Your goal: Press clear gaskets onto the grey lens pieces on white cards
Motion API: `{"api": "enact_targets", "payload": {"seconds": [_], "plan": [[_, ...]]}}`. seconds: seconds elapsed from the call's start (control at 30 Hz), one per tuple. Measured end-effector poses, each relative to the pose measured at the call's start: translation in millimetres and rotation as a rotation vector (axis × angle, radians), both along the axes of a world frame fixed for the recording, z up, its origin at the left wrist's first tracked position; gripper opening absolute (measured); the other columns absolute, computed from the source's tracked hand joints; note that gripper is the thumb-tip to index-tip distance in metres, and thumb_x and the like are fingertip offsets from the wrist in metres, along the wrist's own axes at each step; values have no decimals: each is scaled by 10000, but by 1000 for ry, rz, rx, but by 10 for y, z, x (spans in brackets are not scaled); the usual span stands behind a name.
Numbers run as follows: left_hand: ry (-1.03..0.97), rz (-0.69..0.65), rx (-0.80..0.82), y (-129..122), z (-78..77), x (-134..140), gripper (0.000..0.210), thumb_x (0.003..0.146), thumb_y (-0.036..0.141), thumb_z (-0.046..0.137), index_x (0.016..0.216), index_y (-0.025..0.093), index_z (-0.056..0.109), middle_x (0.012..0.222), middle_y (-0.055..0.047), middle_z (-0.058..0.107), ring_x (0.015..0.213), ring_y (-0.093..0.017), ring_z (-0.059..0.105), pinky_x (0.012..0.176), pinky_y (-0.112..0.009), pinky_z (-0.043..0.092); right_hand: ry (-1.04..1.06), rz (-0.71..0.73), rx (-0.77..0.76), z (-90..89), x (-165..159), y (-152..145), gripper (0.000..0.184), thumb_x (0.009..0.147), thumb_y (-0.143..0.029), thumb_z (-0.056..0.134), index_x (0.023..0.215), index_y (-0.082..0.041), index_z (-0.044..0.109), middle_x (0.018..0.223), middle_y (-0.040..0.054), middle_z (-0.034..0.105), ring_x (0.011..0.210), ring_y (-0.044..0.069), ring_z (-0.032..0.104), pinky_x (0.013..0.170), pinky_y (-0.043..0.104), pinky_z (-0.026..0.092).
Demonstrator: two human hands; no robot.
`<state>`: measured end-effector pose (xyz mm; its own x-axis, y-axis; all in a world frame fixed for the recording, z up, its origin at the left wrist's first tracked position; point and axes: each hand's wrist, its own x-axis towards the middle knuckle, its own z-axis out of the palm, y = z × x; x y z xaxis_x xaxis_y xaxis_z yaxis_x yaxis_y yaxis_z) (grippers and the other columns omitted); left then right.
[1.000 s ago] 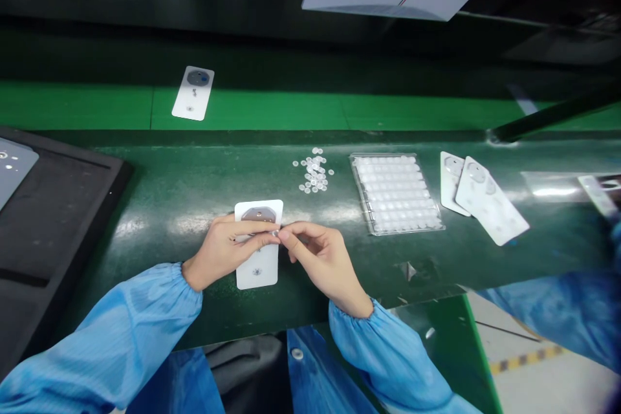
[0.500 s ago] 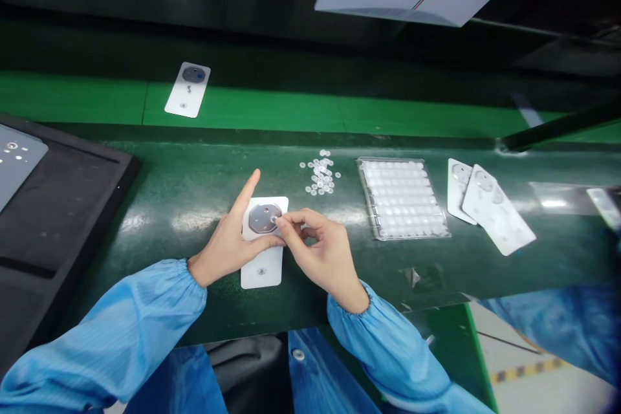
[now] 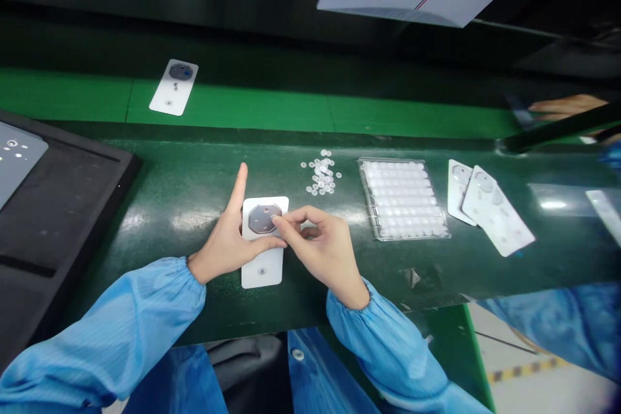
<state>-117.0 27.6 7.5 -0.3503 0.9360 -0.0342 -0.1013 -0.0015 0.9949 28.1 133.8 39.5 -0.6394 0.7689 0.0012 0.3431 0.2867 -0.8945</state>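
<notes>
A white phone back cover (image 3: 262, 270) with a grey octagonal camera plate (image 3: 261, 218) lies flat on the green bench. My left hand (image 3: 230, 239) rests along its left side, index finger stretched away from me and thumb lying across the cover below the camera plate. My right hand (image 3: 323, 242) is closed in a pinch at the plate's right edge. A small clear disc is in that pinch, mostly hidden by the fingertips. Loose clear discs (image 3: 321, 174) lie scattered beyond my right hand. To their right is a clear tray (image 3: 449, 234) filled with rows of white round pieces.
Two white back covers (image 3: 499, 220) overlap at the right. Another cover (image 3: 173, 87) lies on the green belt (image 3: 233, 107) behind the bench. A black tray (image 3: 63, 220) with a grey panel (image 3: 17, 162) stands left. A co-worker's hand (image 3: 565, 105) shows at far right.
The cover on the belt has shifted left. My right fingertips have moved slightly left over the camera plate, and my left index finger has swung left. A co-worker's hand has appeared at far right.
</notes>
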Motion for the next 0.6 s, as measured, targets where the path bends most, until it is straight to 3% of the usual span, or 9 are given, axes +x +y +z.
{"api": "enact_targets", "payload": {"seconds": [0.17,0.27,0.33,0.43,0.5,0.6], "plan": [[-141,-5,-7,11,32,-14,1211,808,324,843,1660,315,-18,821,2,681,661,-179,652,601,-272,552,65,98,-307,-1,-65,230,394,728,-497,872,883,-165,728,713,35,732,593,149,636,504,250,531],[-159,95,-68,51,13,-9,929,841,339,796,1617,232,296,766,11,668,607,-139,606,546,-223,496,94,174,-399,-55,-36,245,424,815,-585,774,839,-162,762,709,54,749,608,158,667,575,284,579],[-180,170,-107,75,-9,9,617,812,346,805,1360,146,604,797,-19,694,641,-141,621,566,-223,501,129,181,-428,-122,19,140,469,867,-623,701,961,-171,782,850,81,786,729,188,721,659,318,614],[-206,237,-119,141,-25,-22,319,788,365,810,949,114,698,847,-65,726,716,-167,663,625,-240,524,86,234,-505,-246,60,-43,486,847,-591,744,1085,-167,764,922,101,797,753,217,744,663,344,625],[-174,248,-84,246,4,-191,360,802,378,801,1029,119,696,945,-96,750,813,-200,698,710,-277,552,67,242,-528,-297,-53,-11,464,809,-555,799,1027,-147,758,847,96,793,680,211,733,616,324,611],[109,259,-46,492,173,-767,720,763,402,860,1369,139,576,1199,-164,721,1092,-293,685,923,-389,545,164,129,-439,-216,-539,375,459,810,-547,806,976,-126,731,820,78,781,687,189,722,631,289,591]]}}
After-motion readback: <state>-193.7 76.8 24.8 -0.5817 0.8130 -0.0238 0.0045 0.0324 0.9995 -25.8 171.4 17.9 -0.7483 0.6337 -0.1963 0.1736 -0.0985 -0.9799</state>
